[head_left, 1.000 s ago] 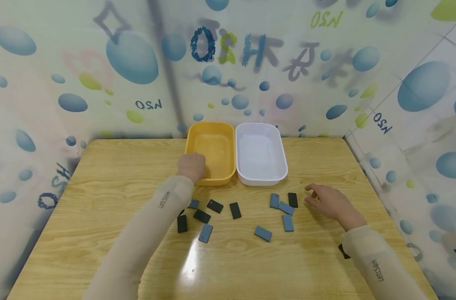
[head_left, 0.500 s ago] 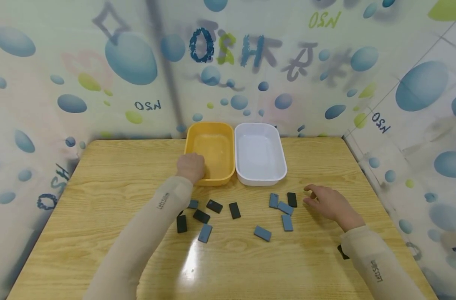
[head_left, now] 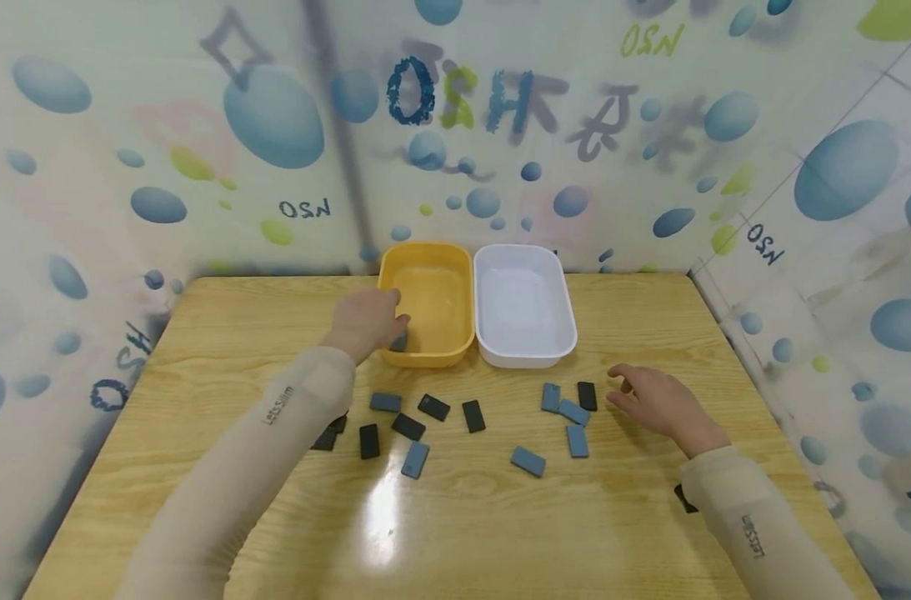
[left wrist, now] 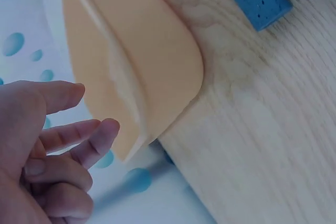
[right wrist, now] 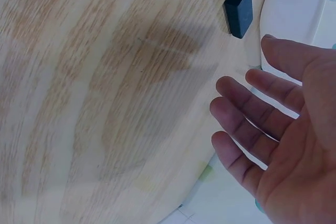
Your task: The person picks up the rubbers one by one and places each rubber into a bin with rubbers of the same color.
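Note:
My left hand (head_left: 365,321) is over the left rim of the yellow bin (head_left: 428,360), thumb and fingers apart. In the left wrist view the left hand (left wrist: 63,145) holds nothing beside the bin's wall (left wrist: 157,45). A blue block (head_left: 400,341) lies inside the bin, just below the fingertips. My right hand (head_left: 661,404) hovers over the table at the right, fingers loosely bent and holding nothing. Nearest to it is a black block (head_left: 587,396); the right wrist view shows this black block (right wrist: 239,13) beyond the thumb of the right hand (right wrist: 283,124).
A white bin (head_left: 526,362) stands against the yellow one's right side. Several flat blue and black blocks lie scattered in front, among them a blue block (head_left: 528,461) and a black block (head_left: 473,416). Another black block (head_left: 685,498) is partly under the right sleeve. A patterned wall backs the table.
My left hand has lifted and moved left from inside the yellow bin, its fingers spreading and letting go of a blue block, now visible there. The right hand has stayed put.

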### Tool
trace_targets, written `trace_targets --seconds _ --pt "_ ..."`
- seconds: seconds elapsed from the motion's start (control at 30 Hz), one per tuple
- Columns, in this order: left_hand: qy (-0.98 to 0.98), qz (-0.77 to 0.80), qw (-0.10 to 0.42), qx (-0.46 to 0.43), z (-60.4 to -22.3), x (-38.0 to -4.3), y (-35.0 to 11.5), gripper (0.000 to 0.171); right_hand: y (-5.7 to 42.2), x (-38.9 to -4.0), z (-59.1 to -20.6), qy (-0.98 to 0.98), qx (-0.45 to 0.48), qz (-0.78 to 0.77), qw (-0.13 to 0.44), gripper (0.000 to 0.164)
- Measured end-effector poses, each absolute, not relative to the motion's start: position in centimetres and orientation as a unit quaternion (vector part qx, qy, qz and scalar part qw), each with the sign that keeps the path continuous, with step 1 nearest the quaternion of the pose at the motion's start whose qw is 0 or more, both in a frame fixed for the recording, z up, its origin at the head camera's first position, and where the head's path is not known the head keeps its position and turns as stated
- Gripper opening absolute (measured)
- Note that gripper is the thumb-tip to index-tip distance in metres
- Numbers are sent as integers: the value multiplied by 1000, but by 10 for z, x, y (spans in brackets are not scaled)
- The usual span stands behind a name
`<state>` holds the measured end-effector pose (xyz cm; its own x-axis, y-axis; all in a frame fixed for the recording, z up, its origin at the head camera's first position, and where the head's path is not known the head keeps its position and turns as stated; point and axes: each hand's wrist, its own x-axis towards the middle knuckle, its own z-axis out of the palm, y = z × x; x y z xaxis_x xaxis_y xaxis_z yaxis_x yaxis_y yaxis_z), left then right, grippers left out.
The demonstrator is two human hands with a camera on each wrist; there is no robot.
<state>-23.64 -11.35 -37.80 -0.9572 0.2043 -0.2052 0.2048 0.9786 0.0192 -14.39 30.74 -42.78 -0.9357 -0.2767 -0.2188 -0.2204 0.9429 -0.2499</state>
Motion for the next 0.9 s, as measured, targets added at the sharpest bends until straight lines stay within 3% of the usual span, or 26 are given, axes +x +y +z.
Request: trace_targets --seconds 0.37,0.53,0.9 --pt "991 32 64 113 -360 -213 -130 34 306 -140 -423 979 -131 -110 115 44" --pt "990 46 32 130 -360 -199 -138 38 303 -141 -423 979 -127 -109 119 44" --pt "987 79 26 139 -378 -174 -148 33 298 -141 -425 977 -128 -110 134 45"
